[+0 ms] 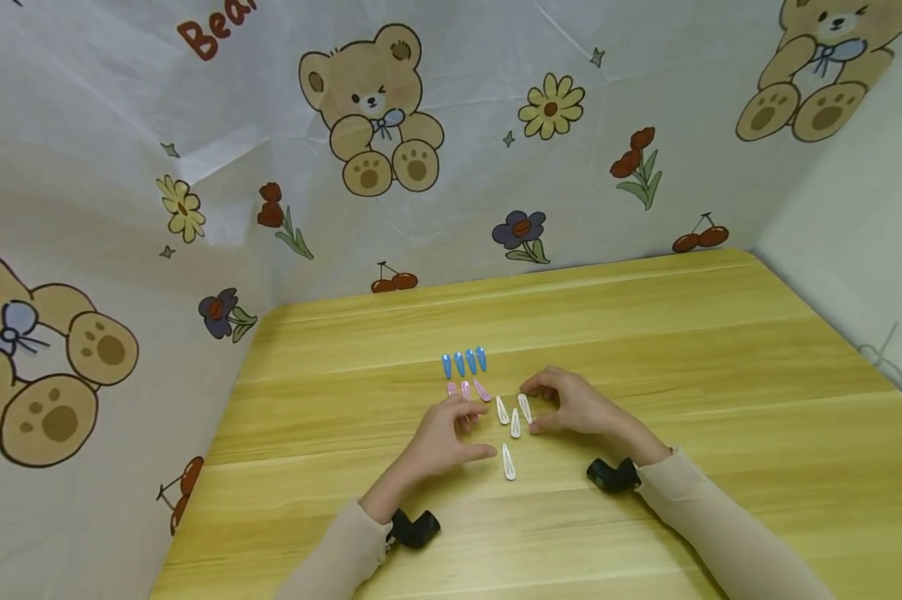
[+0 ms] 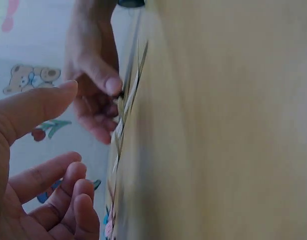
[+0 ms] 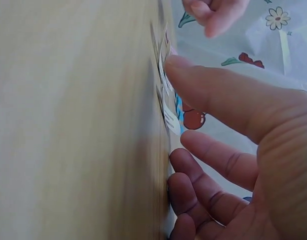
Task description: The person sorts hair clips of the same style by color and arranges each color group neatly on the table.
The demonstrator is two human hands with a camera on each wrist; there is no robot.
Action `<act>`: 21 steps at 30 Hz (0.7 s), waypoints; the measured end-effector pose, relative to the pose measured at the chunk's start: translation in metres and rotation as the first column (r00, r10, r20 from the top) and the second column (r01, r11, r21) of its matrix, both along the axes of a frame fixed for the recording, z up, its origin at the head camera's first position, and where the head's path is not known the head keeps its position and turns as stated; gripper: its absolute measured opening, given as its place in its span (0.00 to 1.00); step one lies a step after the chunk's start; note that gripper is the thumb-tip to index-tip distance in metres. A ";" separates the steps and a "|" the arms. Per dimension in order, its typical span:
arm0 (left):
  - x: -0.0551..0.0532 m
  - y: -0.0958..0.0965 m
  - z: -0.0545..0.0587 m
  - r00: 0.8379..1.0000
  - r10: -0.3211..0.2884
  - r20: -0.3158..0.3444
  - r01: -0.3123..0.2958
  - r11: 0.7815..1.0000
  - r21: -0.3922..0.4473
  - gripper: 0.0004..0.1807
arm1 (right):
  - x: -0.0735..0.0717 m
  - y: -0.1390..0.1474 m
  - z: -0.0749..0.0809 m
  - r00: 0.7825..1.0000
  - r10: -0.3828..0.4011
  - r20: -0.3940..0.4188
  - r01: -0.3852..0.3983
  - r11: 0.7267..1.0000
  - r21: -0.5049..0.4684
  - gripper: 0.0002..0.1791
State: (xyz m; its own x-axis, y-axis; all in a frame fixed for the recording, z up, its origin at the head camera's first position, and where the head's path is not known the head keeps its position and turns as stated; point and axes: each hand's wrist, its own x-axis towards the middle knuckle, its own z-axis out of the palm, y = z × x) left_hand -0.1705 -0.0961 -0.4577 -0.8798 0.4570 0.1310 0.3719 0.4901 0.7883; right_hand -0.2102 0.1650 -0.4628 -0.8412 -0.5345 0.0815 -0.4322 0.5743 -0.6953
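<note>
Four rows of small snap hair clips are not all even; several white hair clips (image 1: pixel 508 462) lie nearest the person on the wooden table. My right hand (image 1: pixel 571 402) is spread around the rightmost white hair clip (image 1: pixel 524 407), thumb near its lower end and fingers by its upper end. In the right wrist view a white clip (image 3: pixel 170 119) shows between thumb and fingers, which stand apart. My left hand (image 1: pixel 445 437) hovers left of the white clips with nothing in its fingers, partly covering the pink hair clips (image 1: pixel 482 391). Its thumb points toward the nearest white clip.
A row of blue hair clips (image 1: pixel 459 363) lies beyond the pink ones. The wooden table (image 1: pixel 646 333) meets a bear-printed cloth (image 1: pixel 466 158) at the back and left. A white surface with a thin cord (image 1: pixel 882 358) is at the right. Black wrist cameras (image 1: pixel 413 529) sit on both wrists.
</note>
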 end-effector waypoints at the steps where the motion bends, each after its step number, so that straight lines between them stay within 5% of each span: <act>1: 0.004 0.003 -0.002 1.000 -0.012 -0.002 0.012 1.000 -0.010 0.29 | 0.000 0.000 0.000 1.000 0.000 0.001 0.000 1.000 0.001 0.30; 10: 0.018 0.015 -0.017 1.000 -0.003 0.011 0.004 0.996 -0.089 0.30 | -0.001 -0.001 -0.005 1.000 0.006 -0.013 -0.006 1.000 -0.006 0.29; 21: 0.024 0.018 -0.025 0.998 0.007 -0.062 -0.017 0.986 -0.164 0.29 | 0.000 -0.002 -0.006 1.000 0.004 -0.011 -0.004 1.000 0.005 0.26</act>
